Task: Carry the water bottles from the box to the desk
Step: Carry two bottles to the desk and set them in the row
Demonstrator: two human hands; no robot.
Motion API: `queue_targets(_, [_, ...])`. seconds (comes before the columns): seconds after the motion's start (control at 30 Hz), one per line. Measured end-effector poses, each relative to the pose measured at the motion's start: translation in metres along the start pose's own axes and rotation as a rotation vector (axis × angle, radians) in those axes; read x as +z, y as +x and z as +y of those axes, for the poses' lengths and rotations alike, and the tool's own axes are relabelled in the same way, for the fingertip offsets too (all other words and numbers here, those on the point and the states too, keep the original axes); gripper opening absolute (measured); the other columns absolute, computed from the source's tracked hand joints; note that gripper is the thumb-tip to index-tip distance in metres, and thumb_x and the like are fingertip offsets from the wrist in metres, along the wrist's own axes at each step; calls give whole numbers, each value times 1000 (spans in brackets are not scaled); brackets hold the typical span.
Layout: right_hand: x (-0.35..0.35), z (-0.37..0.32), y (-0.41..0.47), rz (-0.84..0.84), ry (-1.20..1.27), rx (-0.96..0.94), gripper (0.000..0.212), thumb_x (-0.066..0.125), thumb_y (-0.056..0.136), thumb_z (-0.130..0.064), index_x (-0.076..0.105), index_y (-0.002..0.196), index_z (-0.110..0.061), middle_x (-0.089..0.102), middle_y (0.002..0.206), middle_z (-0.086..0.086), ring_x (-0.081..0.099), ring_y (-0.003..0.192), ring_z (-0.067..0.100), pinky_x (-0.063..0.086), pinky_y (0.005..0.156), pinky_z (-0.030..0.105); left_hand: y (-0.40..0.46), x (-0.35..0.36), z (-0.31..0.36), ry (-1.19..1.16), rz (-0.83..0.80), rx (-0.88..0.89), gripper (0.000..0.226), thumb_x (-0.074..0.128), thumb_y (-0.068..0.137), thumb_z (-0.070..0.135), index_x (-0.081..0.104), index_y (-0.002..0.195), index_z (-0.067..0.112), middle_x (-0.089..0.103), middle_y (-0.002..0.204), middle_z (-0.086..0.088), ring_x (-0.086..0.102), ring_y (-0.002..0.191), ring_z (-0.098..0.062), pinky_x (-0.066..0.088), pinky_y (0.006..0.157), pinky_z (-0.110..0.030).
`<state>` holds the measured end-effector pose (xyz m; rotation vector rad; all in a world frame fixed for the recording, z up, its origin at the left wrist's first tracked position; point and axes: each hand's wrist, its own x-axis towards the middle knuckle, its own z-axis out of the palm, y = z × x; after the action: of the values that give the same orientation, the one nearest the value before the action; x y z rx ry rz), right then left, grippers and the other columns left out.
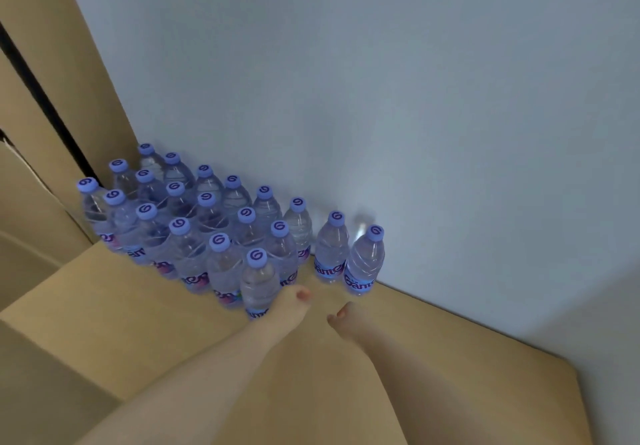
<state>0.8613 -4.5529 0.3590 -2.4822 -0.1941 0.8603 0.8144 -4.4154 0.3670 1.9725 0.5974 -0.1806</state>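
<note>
Dim bluish light, soft blur

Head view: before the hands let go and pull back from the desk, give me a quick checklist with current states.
1. Nearest bottle upright on the desk: ok.
2. Left hand released from that bottle: not ok, its fingers are round it.
3. Right hand holding nothing: ok, as far as the view shows.
4. Two rightmost bottles standing apart from the hands: ok.
5. Bottle group all upright: ok.
6. Box with remaining bottles: cannot tell, not identifiable in view.
</note>
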Motion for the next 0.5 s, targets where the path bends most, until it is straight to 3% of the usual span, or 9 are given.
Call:
queue_targets(0.07, [10, -10, -10, -58, -75, -19, 21, 51, 95, -30, 47, 89, -10, 48, 74, 0, 47, 77, 19, 35, 68, 25, -15, -9, -12, -6, -67, -44, 27, 49, 93, 4, 62, 117, 6, 63, 108, -11, 60, 98, -23, 44, 75, -21])
queue_targets(0.13, [22, -24, -21, -97, -132, -40, 23, 51, 95, -31, 51, 101, -9, 52, 89, 4, 48, 81, 20, 36, 68, 26, -32, -23, -24, -18, -125, -102, 28, 50, 93, 8, 60, 119, 9, 60, 99, -7, 56, 81, -16, 41, 62, -18])
queue_targets(0.27, [56, -67, -44, -220, -204, -59, 25, 48, 96, -33, 53, 99, -8, 61, 98, 8, 55, 79, 20, 46, 71, 30, -63, -69, -58, 17, -210, -186, 28, 51, 91, 14, 57, 119, 16, 58, 98, -2, 53, 81, -15, 41, 62, -22])
queue_targets(0.37, [90, -111, -59, -295, -218, -80, 38, 46, 95, -34, 56, 118, -6, 66, 118, 9, 63, 94, 20, 53, 82, 34, -82, -116, -90, -62, -70, -223, 16, 51, 91, 11, 59, 102, 19, 60, 91, -2, 54, 73, -13, 39, 57, -21])
queue_targets(0.5, [147, -180, -82, -331, -288, -192, 37, 48, 95, -34, 60, 114, -5, 67, 115, 10, 61, 83, 17, 54, 76, 33, -113, -184, -146, -83, 95, -294, 16, 49, 92, 8, 53, 84, 21, 55, 73, 4, 49, 59, -8, 34, 47, -17])
